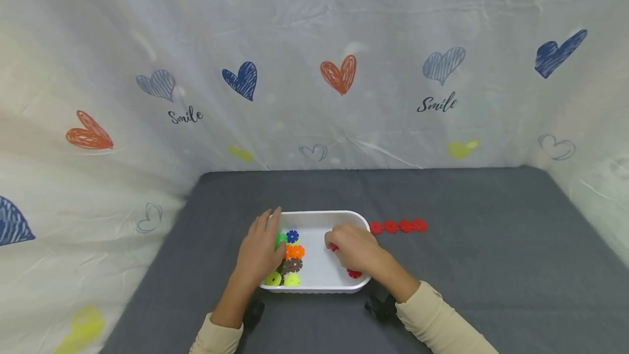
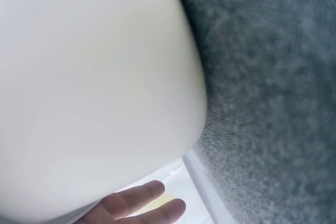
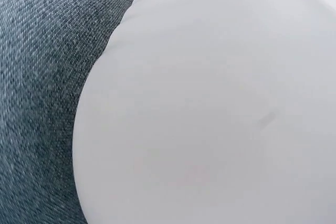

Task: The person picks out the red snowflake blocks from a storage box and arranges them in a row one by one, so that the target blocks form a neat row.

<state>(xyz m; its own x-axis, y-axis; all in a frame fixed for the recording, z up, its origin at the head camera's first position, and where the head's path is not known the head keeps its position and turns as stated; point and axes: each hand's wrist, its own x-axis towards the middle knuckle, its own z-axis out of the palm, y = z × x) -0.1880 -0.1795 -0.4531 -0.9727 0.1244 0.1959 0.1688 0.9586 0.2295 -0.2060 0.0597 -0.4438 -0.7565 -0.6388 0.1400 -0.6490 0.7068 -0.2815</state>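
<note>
In the head view a white tray (image 1: 316, 269) stands in front of me on the grey cloth. My left hand (image 1: 259, 250) lies over its left end with fingers extended, thumb inside the rim; the left wrist view shows two of its fingertips (image 2: 173, 211) past the tray wall. Reaching over the right end, my right hand (image 1: 354, 245) has its fingers curled down and pinches a red flower-shaped disc (image 1: 335, 247), mostly hidden by the hand. Another red disc (image 1: 354, 273) lies below that hand in the tray's near right corner. The right wrist view holds only tray wall and cloth.
In the tray's left part lie blue (image 1: 292, 236), green (image 1: 281, 238), orange (image 1: 297, 252), brown (image 1: 296, 265) and yellow-green (image 1: 292, 279) flower discs. A row of red discs (image 1: 405, 226) lies on the cloth right of the tray. Behind hangs a heart-print curtain (image 1: 383, 124).
</note>
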